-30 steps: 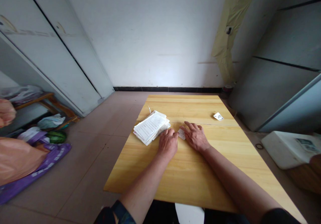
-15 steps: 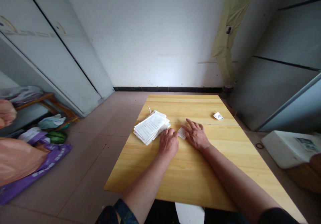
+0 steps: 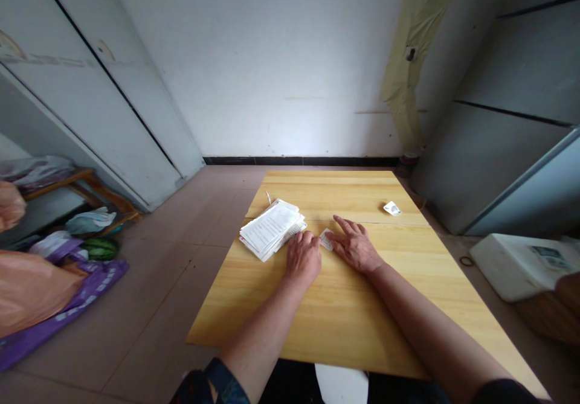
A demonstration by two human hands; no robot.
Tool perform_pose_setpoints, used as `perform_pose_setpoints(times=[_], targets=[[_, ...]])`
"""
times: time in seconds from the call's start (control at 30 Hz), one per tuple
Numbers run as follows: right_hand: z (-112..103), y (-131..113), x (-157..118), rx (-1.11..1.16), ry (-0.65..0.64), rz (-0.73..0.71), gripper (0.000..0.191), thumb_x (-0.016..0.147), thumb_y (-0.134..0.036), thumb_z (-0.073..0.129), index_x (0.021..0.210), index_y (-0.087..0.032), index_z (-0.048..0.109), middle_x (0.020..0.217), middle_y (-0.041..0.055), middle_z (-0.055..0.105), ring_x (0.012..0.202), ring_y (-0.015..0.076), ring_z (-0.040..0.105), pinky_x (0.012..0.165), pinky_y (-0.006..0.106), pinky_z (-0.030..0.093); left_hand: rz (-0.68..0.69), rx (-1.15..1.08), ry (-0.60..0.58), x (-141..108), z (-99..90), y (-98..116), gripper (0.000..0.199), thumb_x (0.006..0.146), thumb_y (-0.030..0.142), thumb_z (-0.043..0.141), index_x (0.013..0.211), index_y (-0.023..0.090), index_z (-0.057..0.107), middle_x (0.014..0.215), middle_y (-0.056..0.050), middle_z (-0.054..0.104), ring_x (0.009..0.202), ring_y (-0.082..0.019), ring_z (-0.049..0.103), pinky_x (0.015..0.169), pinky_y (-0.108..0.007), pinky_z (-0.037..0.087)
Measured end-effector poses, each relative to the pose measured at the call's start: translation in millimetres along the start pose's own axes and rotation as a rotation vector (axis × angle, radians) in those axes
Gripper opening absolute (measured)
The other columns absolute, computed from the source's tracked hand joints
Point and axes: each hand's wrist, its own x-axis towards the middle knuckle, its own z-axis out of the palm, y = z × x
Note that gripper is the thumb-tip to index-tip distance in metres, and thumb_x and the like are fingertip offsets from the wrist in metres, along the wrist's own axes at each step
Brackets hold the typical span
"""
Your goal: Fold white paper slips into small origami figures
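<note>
A small white paper slip [image 3: 326,239] lies on the tabletop between the two hands, just off the right side of the paper stack. The left hand [image 3: 303,257] rests palm down beside the slip, its fingers reaching toward it, while the right hand [image 3: 355,248] lies flat with its fingers spread and its thumb side at the slip's other edge. The hands are apart, closed on nothing that shows; whether either one presses the slip, I cannot tell.

So far, this one slip lies separate from the loose stack of printed sheets [image 3: 270,229], which sits slightly fanned near the middle of the pine table [image 3: 344,313], toward its left edge. Most of the paper remains in that stack. A thin white item [image 3: 268,197] lies just past the stack, and a small white packet [image 3: 392,208] lies well apart near the far right corner.

Beyond the table, a watermelon [image 3: 100,248] sits on a purple bag [image 3: 77,289] on the floor at left.
</note>
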Motion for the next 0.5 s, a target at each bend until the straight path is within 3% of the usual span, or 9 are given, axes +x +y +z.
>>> perform_pose_setpoints(times=[0.13, 0.5], targets=[[-1.8, -1.7, -0.7, 0.031, 0.004, -0.063, 0.032, 0.093, -0.04, 0.044, 0.111, -0.031, 0.069, 0.146, 0.0092, 0.039, 0.126, 0.029, 0.039, 0.097, 0.048, 0.032, 0.0, 0.0, 0.0, 0.1, 0.3, -0.3, 0.033, 0.087, 0.016, 0.043, 0.115, 0.02, 0.061, 0.105, -0.01, 0.057, 0.103, -0.025, 0.048, 0.086, -0.039, 0.042], [-9.1, 9.5, -2.5, 0.02, -0.002, 0.08, 0.028, 0.089, -0.03, 0.048, 0.1, -0.026, 0.073, 0.139, 0.0081, 0.05, 0.119, 0.0271, 0.047, 0.097, 0.043, 0.036, -0.018, -0.001, -0.023, -0.2, -0.5, 1.2, 0.034, 0.085, 0.012, 0.045, 0.115, 0.021, 0.059, 0.106, -0.01, 0.057, 0.105, -0.025, 0.048, 0.088, -0.039, 0.041]])
